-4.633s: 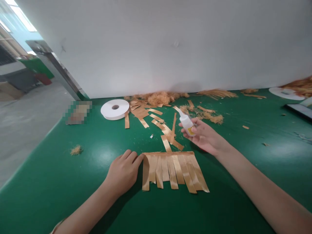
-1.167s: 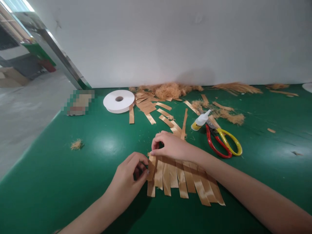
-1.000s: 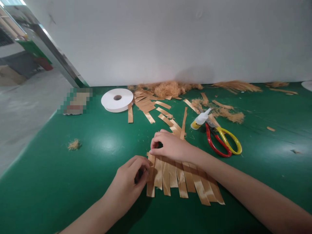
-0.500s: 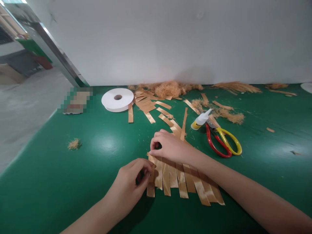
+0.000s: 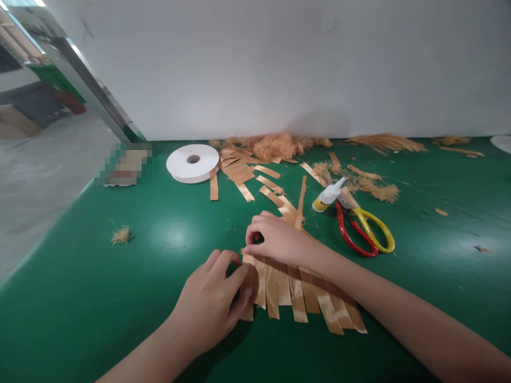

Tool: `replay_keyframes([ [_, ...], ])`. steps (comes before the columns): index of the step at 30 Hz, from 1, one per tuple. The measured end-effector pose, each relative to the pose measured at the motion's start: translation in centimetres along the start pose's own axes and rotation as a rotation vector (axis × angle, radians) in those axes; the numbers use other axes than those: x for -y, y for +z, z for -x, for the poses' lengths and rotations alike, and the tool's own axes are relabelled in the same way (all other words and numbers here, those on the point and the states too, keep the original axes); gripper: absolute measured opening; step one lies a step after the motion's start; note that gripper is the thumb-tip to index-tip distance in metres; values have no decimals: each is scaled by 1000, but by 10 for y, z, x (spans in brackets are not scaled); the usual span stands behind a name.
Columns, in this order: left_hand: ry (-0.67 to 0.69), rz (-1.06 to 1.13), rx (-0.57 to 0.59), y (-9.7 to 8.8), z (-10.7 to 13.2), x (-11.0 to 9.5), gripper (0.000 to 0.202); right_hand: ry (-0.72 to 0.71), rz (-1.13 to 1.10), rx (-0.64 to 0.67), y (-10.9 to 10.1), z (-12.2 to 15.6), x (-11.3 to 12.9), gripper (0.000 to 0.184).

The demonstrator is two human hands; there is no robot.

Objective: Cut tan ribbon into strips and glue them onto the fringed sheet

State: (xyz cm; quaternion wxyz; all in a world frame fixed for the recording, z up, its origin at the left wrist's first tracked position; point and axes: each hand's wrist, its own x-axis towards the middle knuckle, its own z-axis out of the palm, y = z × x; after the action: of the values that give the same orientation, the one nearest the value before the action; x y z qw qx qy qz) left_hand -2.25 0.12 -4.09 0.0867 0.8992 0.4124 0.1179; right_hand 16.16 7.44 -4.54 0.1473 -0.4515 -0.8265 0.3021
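Observation:
A row of shiny golden-brown ribbon strips (image 5: pixel 298 298) lies side by side on the green table, their lower ends uneven and slightly fanned. My right hand (image 5: pixel 279 239) rests across the upper ends, thumb and forefinger brought together at the top of the leftmost strips. My left hand (image 5: pixel 211 298) is at the left edge of the row, its fingers bent but apart. Its thumb and a fingertip touch the outermost ribbon strip (image 5: pixel 247 314), partly covering it. My right hand and forearm hide the strips' upper ends.
Behind my hands lie loose ribbon pieces (image 5: pixel 239 174), a pile of frayed fibres (image 5: pixel 275 146) and a white roll (image 5: pixel 179 166). A glue bottle (image 5: pixel 325 198) leans by red-and-yellow-handled scissors (image 5: pixel 359 229). A fibre tuft (image 5: pixel 122 235) sits left. A white wall (image 5: pixel 279 69) borders the table's back.
My left hand's fingers have spread and shifted slightly, with the thumb now lower along the leftmost strip. My right hand stays in place on the strips' upper ends.

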Motion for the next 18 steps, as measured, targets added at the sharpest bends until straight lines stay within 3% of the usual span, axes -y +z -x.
replay_keyframes([
  [4,41,-117,9,1,-1,0,20,-8,-22,-32,-4,-2,2,18],
  [7,76,-151,-4,0,-1,1,21,32,-68,-134,-19,3,4,19],
  [12,96,-178,-40,1,-2,2,25,161,-92,-317,-46,39,-7,32],
  [18,83,-235,-31,5,-2,2,31,257,132,-410,-38,75,-40,37],
])
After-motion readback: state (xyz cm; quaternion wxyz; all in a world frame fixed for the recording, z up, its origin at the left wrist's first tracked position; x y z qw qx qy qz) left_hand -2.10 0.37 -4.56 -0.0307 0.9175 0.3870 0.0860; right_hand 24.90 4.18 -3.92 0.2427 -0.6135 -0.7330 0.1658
